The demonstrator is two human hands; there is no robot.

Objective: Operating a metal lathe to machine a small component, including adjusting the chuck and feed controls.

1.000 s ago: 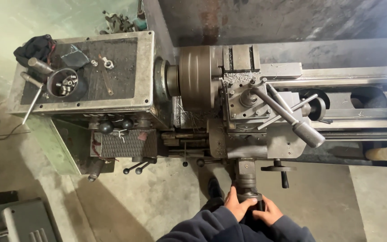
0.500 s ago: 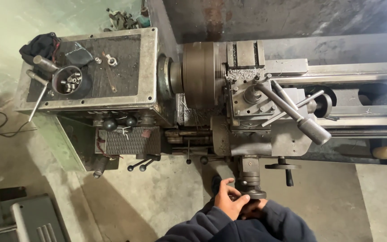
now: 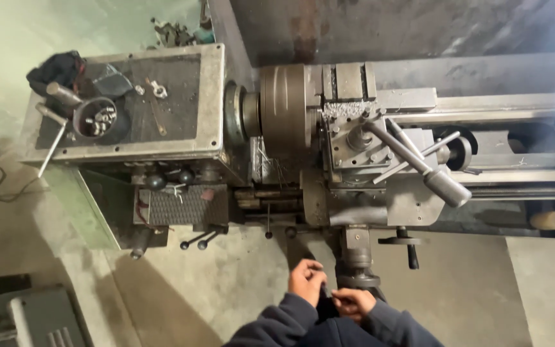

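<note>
1. Both hands have come off the cross-slide handle (image 3: 358, 265) since half a second ago; then they wrapped it, now they sit just below it.
2. Left hand (image 3: 308, 281) curls its fingers loosely just left of the handle, its grip narrow and holding nothing that shows.
3. Right hand (image 3: 352, 302) lies low beneath the handle; whether it pinches anything small, I cannot tell.
4. To turn the handle well, it seems wise to grasp it squarely, keeping both sleeves (image 3: 329, 324) away from the chuck (image 3: 284, 109) far above the hands.
</note>
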